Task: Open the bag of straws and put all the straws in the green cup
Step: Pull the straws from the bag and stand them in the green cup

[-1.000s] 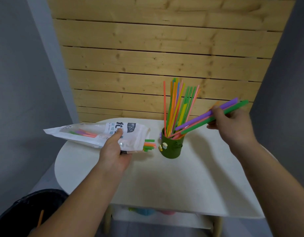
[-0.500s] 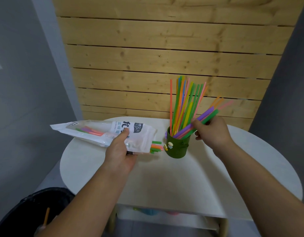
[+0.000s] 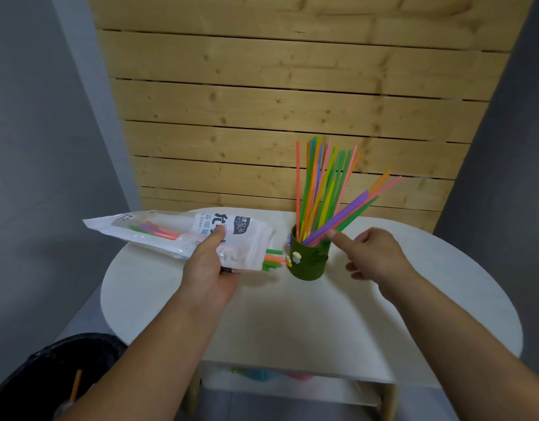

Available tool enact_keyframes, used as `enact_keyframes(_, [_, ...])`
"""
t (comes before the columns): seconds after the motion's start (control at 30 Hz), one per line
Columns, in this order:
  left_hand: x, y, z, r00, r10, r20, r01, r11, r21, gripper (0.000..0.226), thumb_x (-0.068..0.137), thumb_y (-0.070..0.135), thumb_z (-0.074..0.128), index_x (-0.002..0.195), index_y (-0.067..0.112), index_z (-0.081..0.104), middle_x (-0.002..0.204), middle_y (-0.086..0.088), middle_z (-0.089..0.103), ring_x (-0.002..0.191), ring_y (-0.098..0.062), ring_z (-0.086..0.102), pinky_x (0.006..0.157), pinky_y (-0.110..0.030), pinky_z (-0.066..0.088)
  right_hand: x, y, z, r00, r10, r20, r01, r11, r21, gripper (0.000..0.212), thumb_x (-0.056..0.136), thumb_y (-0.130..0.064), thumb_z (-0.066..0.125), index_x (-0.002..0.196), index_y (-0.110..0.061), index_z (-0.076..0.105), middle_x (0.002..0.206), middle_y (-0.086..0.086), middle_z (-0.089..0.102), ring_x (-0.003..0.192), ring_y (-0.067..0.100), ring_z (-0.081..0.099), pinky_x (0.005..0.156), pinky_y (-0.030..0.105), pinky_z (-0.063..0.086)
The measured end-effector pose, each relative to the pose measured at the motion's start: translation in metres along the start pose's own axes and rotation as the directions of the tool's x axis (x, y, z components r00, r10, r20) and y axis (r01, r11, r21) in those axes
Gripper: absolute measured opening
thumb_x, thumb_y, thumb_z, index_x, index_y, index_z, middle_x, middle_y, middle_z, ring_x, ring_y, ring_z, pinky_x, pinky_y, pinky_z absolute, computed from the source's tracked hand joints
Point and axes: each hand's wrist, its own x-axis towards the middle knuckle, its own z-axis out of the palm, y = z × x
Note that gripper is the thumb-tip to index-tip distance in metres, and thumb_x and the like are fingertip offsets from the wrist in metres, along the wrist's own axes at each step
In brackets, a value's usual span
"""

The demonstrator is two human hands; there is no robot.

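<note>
My left hand (image 3: 210, 267) grips a white plastic straw bag (image 3: 177, 235) held level above the table, its open mouth toward the cup. Several green, orange and pink straw ends (image 3: 274, 260) stick out of that mouth. The green cup (image 3: 309, 262) stands on the white table (image 3: 292, 314) just right of the bag, and many coloured straws (image 3: 325, 192) rise from it; a purple and a green one lean to the right. My right hand (image 3: 373, 256) hovers right of the cup with loose, spread fingers, holding nothing; its forefinger tip is at the leaning straws.
A wooden slat wall (image 3: 292, 101) rises right behind the table. A black bin (image 3: 49, 381) with an orange straw in it sits on the floor at lower left. Coloured items lie on a shelf (image 3: 277, 378) under the tabletop.
My right hand has let go of the purple and green straws, which now lean in the cup, and has drawn back slightly. The left hand still holds the bag in the same pose.
</note>
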Motion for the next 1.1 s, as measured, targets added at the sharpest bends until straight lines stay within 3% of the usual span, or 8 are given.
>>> enact_keyframes(0.07, [-0.002,0.001,0.002,1.0,-0.012,-0.005,0.012,1.0,-0.013,0.044,0.1,0.015,0.062,0.143,0.01,0.056,0.134,-0.012,0.07,0.123,-0.029,0.067,0.083,-0.05,0.06,-0.011,-0.001,-0.003,0.982,0.032,0.186,-0.032,0.999,-0.003,0.047,0.087,-0.052,0.067,0.084,-0.005,0.062,0.077,0.012,0.066,0.068,0.024,0.065,0.064,0.037,0.058])
enact_keyframes(0.13, [-0.004,0.001,0.005,1.0,-0.023,-0.004,0.023,0.999,-0.025,0.042,0.1,0.014,0.062,0.142,0.01,0.058,0.132,-0.01,0.071,0.12,-0.027,0.068,0.078,-0.045,0.062,-0.023,-0.004,0.001,0.95,-0.071,0.306,0.022,0.987,0.159,0.036,0.088,-0.041,0.07,0.084,-0.005,0.068,0.076,0.012,0.066,0.067,0.021,0.063,0.059,0.031,0.056])
enact_keyframes(0.27, [-0.01,-0.002,0.012,1.0,-0.023,0.0,0.023,0.999,-0.03,0.039,0.1,0.013,0.061,0.139,0.008,0.059,0.131,-0.012,0.071,0.116,-0.026,0.07,0.078,-0.041,0.063,-0.041,-0.011,0.031,0.909,-0.308,0.28,0.214,0.922,0.321,0.024,0.081,-0.02,0.08,0.101,-0.01,0.072,0.087,0.018,0.073,0.071,0.016,0.066,0.061,0.031,0.058])
enact_keyframes(0.5, [-0.007,0.0,0.008,1.0,-0.018,0.007,0.019,0.999,-0.03,0.041,0.1,0.015,0.063,0.14,0.007,0.058,0.131,-0.012,0.071,0.119,-0.028,0.069,0.091,-0.044,0.059,-0.042,-0.012,0.047,0.909,-0.377,0.179,0.315,0.901,0.299,0.003,0.081,-0.007,0.078,0.084,-0.006,0.077,0.063,0.005,0.069,0.054,0.011,0.06,0.059,0.025,0.058])
enact_keyframes(0.63, [-0.006,0.005,0.007,1.0,-0.008,-0.016,0.007,0.998,-0.058,0.032,0.1,0.012,0.063,0.131,0.01,0.062,0.123,-0.01,0.074,0.103,-0.023,0.074,0.079,-0.041,0.062,-0.039,-0.014,0.04,0.922,-0.364,0.131,0.302,0.889,0.343,0.005,0.085,0.0,0.072,0.088,0.001,0.076,0.068,0.013,0.069,0.052,0.008,0.062,0.057,0.02,0.057])
enact_keyframes(0.73, [-0.006,0.007,0.008,1.0,-0.007,-0.022,0.005,0.997,-0.074,0.023,0.1,0.01,0.062,0.122,0.014,0.063,0.11,-0.006,0.075,0.09,-0.02,0.074,0.072,-0.042,0.063,-0.034,-0.011,0.031,0.934,-0.337,0.118,0.267,0.877,0.399,0.007,0.084,0.001,0.073,0.084,-0.005,0.076,0.067,0.012,0.071,0.056,0.011,0.065,0.057,0.019,0.056])
enact_keyframes(0.97, [-0.005,0.007,0.008,1.0,-0.005,-0.021,0.003,0.996,-0.086,0.043,0.1,0.011,0.062,0.142,0.011,0.056,0.132,-0.011,0.07,0.112,-0.024,0.071,0.073,-0.044,0.064,-0.024,0.0,0.017,0.949,-0.287,0.13,0.172,0.818,0.549,0.008,0.086,0.002,0.07,0.094,0.002,0.072,0.066,0.008,0.069,0.062,0.016,0.064,0.06,0.022,0.055])
enact_keyframes(1.1, [-0.004,0.009,0.01,0.999,0.012,-0.04,-0.016,0.995,-0.098,0.042,0.1,0.01,0.062,0.142,0.011,0.056,0.133,-0.01,0.07,0.104,-0.023,0.072,0.069,-0.042,0.064,-0.028,-0.001,0.022,0.958,-0.209,0.196,0.047,0.789,0.613,0.034,0.08,-0.015,0.078,0.11,-0.006,0.066,0.077,0.009,0.071,0.064,0.017,0.064,0.057,0.026,0.054])
